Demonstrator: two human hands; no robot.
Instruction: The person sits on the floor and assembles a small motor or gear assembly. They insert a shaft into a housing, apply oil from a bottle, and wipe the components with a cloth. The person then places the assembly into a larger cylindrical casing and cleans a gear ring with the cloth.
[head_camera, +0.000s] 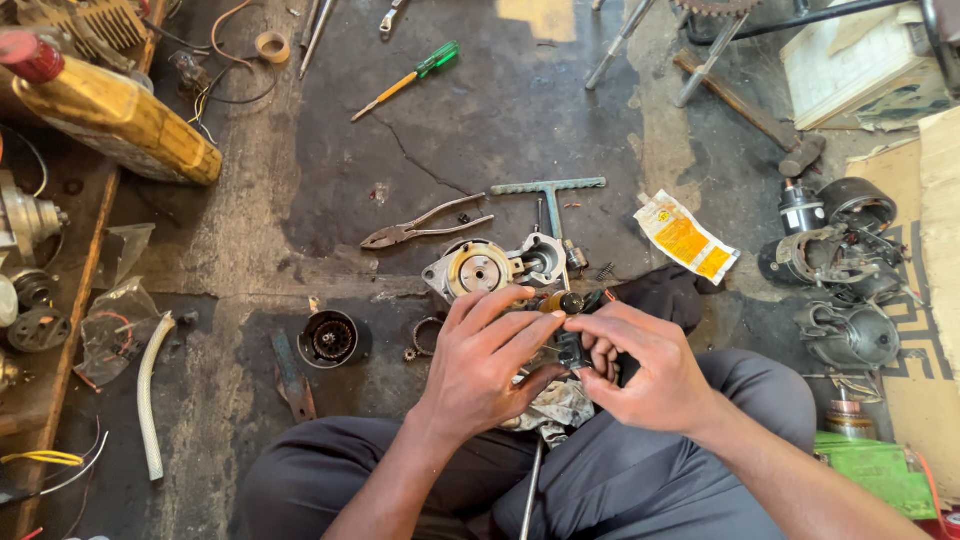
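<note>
Both hands meet at centre: the left hand (487, 352) and right hand (640, 365) pinch a small dark motor part (570, 345) between fingertips, over a rag (555, 405). The motor housing (495, 265) lies at twelve o'clock. A loosened pinch could likely drop the part onto the cluttered floor (480, 120).

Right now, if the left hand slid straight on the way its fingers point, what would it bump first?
The left hand points up and right, so it would likely first bump the round metal motor housing lying just beyond its fingertips, though depth is hard to judge.

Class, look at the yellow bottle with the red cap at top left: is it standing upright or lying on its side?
Lying on its side: the yellow bottle stretches lengthwise across the floor, its red cap pointing sideways toward the picture's left edge.
</note>
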